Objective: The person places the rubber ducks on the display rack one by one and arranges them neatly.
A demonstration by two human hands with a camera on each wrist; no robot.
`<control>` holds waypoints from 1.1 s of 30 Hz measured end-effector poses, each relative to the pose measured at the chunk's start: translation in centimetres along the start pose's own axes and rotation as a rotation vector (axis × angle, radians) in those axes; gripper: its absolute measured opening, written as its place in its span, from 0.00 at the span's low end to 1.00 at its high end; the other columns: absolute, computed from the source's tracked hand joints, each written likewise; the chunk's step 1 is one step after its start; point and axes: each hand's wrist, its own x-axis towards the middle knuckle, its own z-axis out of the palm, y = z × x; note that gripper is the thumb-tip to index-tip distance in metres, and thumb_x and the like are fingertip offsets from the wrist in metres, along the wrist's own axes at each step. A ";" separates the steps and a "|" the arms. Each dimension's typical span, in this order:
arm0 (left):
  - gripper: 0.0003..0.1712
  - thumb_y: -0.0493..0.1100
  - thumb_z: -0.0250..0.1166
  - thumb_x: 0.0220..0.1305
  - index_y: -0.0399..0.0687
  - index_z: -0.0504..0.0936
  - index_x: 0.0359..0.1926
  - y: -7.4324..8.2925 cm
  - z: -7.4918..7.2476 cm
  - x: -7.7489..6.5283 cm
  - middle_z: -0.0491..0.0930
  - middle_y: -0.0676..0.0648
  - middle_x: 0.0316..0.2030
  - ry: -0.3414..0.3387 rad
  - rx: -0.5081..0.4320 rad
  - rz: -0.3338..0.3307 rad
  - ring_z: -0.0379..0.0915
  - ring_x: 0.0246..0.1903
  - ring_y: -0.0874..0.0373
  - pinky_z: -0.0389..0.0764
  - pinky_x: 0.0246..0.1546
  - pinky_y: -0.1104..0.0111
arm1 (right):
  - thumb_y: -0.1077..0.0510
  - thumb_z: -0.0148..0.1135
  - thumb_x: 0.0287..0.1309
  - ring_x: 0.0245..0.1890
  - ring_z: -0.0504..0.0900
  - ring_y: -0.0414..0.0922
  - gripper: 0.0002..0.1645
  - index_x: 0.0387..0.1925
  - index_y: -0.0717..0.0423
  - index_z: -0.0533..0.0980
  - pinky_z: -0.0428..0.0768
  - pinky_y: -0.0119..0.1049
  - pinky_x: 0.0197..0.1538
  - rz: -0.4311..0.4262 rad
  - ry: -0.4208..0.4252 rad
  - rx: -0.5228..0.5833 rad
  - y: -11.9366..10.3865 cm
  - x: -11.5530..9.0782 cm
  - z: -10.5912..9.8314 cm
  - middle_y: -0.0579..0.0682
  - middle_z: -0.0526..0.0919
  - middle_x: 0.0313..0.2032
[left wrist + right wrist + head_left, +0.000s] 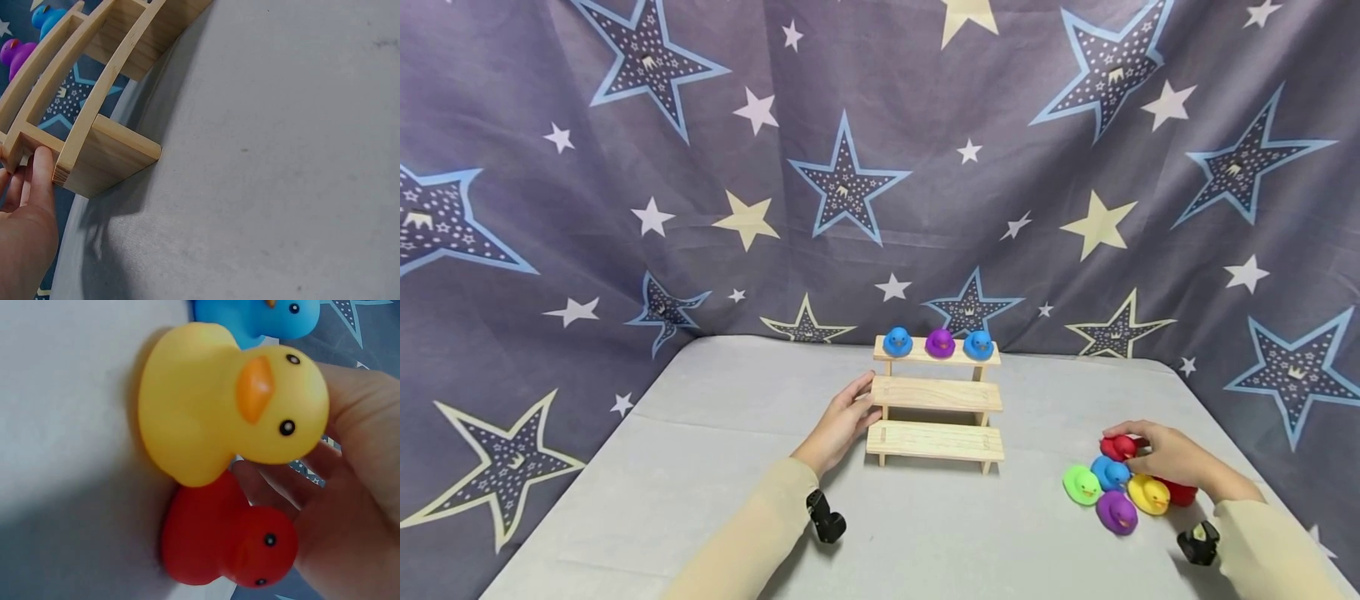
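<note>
My left hand (844, 421) holds a three-tier wooden stand (936, 393) by its left side, at the middle tier; the left wrist view shows its fingers against the wooden frame (44, 140). Along the top tier sit a blue rubber duck (897, 342), a purple one (940, 342) and another blue one (978, 344). At the right, my right hand (1176, 457) pinches a red rubber duck (1118, 447) between thumb and fingers. Below that hand are a yellow duck (187, 403) and a second red duck (200, 534). The right wrist view hides the pinched duck.
Beside the right hand lie a blue duck (1109, 473), a green duck (1082, 485) and a purple duck (1117, 512), close together. A pale grey cloth covers the table (700, 467). Star-patterned fabric (850, 267) hangs behind and along the sides.
</note>
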 end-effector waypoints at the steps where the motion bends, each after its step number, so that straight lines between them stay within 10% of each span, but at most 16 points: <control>1: 0.31 0.36 0.45 0.79 0.40 0.51 0.78 0.0 0.0 0.0 0.52 0.36 0.74 0.000 0.001 -0.003 0.55 0.72 0.42 0.70 0.69 0.62 | 0.63 0.72 0.52 0.44 0.80 0.60 0.28 0.56 0.63 0.78 0.84 0.62 0.47 -0.001 0.003 -0.001 0.0 0.0 0.0 0.68 0.79 0.49; 27: 0.31 0.36 0.45 0.79 0.40 0.50 0.78 0.1 0.2 -0.1 0.53 0.36 0.73 0.001 -0.011 0.001 0.55 0.72 0.42 0.71 0.69 0.62 | 0.62 0.72 0.53 0.45 0.81 0.63 0.28 0.56 0.64 0.78 0.87 0.60 0.44 -0.061 0.030 0.002 -1.7 -0.1 -1.2 0.64 0.81 0.47; 33: 0.31 0.36 0.45 0.79 0.39 0.51 0.78 0.1 0.1 0.0 0.53 0.36 0.73 0.001 -0.008 0.002 0.55 0.72 0.42 0.70 0.70 0.61 | 0.62 0.73 0.53 0.44 0.83 0.58 0.28 0.56 0.62 0.78 0.89 0.45 0.41 -0.121 0.079 -0.006 -2.8 -0.1 -1.6 0.61 0.81 0.47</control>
